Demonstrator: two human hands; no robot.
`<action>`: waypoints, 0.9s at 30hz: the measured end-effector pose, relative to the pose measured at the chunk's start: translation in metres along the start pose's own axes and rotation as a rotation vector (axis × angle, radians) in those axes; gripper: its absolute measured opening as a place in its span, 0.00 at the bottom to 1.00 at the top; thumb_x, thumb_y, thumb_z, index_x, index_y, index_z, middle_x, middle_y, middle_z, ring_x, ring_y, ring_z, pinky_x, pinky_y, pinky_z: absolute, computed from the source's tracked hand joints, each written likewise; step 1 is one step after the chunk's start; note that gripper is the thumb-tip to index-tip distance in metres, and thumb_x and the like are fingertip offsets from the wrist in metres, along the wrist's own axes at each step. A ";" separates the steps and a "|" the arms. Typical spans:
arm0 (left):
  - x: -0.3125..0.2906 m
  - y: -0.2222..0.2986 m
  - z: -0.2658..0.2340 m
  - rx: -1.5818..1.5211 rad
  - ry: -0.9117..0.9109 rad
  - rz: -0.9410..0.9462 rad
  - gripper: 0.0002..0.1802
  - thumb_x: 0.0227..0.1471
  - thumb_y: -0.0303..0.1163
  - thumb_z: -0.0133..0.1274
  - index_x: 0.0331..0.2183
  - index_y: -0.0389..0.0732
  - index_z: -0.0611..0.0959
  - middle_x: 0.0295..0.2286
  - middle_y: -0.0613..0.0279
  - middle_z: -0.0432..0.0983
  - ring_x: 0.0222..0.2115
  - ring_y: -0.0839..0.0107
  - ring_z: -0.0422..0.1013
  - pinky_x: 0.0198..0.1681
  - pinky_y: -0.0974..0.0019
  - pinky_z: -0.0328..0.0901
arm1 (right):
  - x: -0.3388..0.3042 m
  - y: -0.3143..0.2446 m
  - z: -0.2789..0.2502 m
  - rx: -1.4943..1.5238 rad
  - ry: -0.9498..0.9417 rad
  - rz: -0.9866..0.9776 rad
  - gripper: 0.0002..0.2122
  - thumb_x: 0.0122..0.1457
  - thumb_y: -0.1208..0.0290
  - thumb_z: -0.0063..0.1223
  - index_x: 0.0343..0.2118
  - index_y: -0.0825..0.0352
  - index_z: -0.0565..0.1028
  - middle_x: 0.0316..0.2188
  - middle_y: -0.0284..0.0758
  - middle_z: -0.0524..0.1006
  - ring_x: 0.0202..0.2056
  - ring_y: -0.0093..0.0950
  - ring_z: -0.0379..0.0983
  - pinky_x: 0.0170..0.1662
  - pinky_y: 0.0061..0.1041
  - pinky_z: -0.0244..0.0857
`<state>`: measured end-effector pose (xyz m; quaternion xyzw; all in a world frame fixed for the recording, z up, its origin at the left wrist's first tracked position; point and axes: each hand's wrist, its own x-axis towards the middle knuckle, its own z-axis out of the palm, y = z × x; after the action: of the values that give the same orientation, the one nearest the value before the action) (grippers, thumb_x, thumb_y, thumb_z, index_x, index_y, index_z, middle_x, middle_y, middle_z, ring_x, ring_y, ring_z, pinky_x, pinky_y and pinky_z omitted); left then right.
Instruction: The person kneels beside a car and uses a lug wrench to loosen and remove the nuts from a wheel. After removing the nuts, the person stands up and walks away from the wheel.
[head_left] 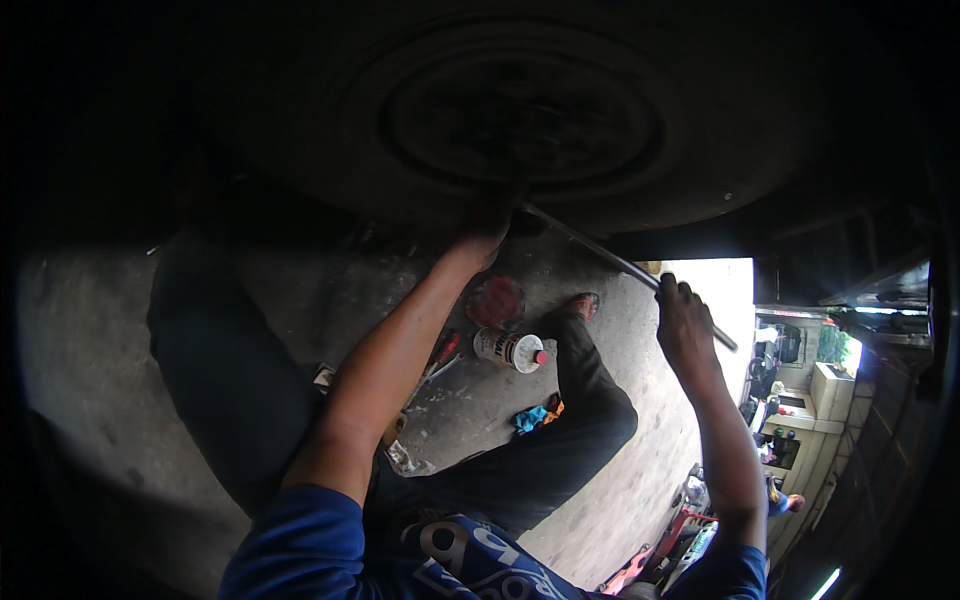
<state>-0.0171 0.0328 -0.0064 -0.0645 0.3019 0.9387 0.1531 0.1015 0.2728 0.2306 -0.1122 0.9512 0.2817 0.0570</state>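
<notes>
A large round wheel (590, 200), deep in shadow, fills the top of the view. From its lower edge a long metal bar (625, 265) slants down to the right. My right hand (684, 312) is wrapped round the bar near its outer end, with a short length sticking out past the fist. My left hand (487, 230) reaches up to the wheel beside the bar's inner end. Its fingers are lost in the dark, so whether they grip the bar's head cannot be made out.
Between my bent legs, a white bottle (507, 349) with a red cap lies near a reddish dish (497, 303). A red-handled tool (447, 346) and blue cloth (529, 419) are on the concrete floor (440, 420). Red equipment (628, 570) stands at the lower right.
</notes>
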 end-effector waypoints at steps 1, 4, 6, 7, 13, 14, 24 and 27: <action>0.001 0.004 -0.006 0.038 -0.056 0.004 0.27 0.58 0.46 0.53 0.51 0.37 0.75 0.44 0.57 0.74 0.43 0.69 0.70 0.48 0.64 0.66 | 0.018 0.014 0.051 0.053 -0.017 0.044 0.11 0.61 0.75 0.41 0.46 0.68 0.68 0.33 0.48 0.75 0.34 0.43 0.74 0.36 0.41 0.67; -0.004 0.022 -0.021 0.418 -0.131 0.063 0.26 0.56 0.46 0.54 0.49 0.36 0.76 0.40 0.58 0.77 0.42 0.68 0.71 0.50 0.63 0.65 | 0.070 0.009 0.200 0.203 0.149 -0.118 0.13 0.60 0.74 0.40 0.47 0.69 0.69 0.36 0.48 0.75 0.36 0.44 0.74 0.40 0.43 0.67; -0.011 0.034 -0.026 0.609 -0.090 0.203 0.25 0.55 0.46 0.55 0.47 0.38 0.77 0.40 0.59 0.78 0.41 0.68 0.72 0.49 0.64 0.65 | 0.093 -0.064 0.273 0.375 0.130 -0.117 0.17 0.58 0.73 0.45 0.50 0.69 0.67 0.41 0.49 0.73 0.42 0.44 0.71 0.45 0.40 0.65; -0.014 0.039 -0.027 0.704 -0.070 0.270 0.24 0.54 0.46 0.56 0.46 0.38 0.78 0.39 0.60 0.78 0.40 0.67 0.73 0.49 0.64 0.65 | 0.099 -0.116 0.292 0.478 -0.027 -0.029 0.19 0.57 0.72 0.48 0.51 0.70 0.67 0.43 0.49 0.72 0.44 0.43 0.70 0.47 0.39 0.64; -0.021 0.062 -0.016 0.905 -0.210 0.295 0.28 0.55 0.48 0.55 0.50 0.40 0.75 0.42 0.57 0.77 0.40 0.66 0.73 0.47 0.62 0.65 | 0.043 -0.373 0.169 1.599 -0.331 0.013 0.30 0.54 0.67 0.58 0.58 0.73 0.63 0.56 0.50 0.66 0.57 0.42 0.63 0.60 0.32 0.57; -0.023 0.064 -0.014 1.054 -0.187 0.334 0.28 0.55 0.48 0.55 0.50 0.39 0.75 0.41 0.57 0.77 0.39 0.66 0.73 0.46 0.62 0.66 | 0.024 -0.376 0.129 1.822 -0.336 -0.054 0.29 0.55 0.67 0.57 0.57 0.73 0.63 0.57 0.51 0.66 0.58 0.42 0.62 0.61 0.31 0.55; -0.017 0.036 0.013 0.192 -0.092 -0.111 0.25 0.60 0.45 0.49 0.52 0.38 0.72 0.41 0.60 0.72 0.35 0.67 0.68 0.44 0.60 0.68 | -0.057 -0.192 -0.090 0.941 -0.536 0.313 0.29 0.60 0.70 0.53 0.61 0.72 0.56 0.45 0.56 0.74 0.47 0.46 0.74 0.48 0.33 0.66; -0.015 0.019 0.014 0.142 0.075 -0.089 0.24 0.60 0.41 0.49 0.54 0.38 0.70 0.47 0.60 0.68 0.45 0.71 0.64 0.53 0.60 0.63 | -0.055 -0.127 -0.102 0.699 -0.246 0.065 0.25 0.59 0.73 0.51 0.59 0.71 0.61 0.40 0.53 0.76 0.40 0.45 0.76 0.46 0.39 0.68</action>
<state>-0.0095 0.0232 0.0184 -0.1021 0.3700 0.9042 0.1876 0.1815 0.1227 0.2588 -0.0210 0.9791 -0.0469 0.1968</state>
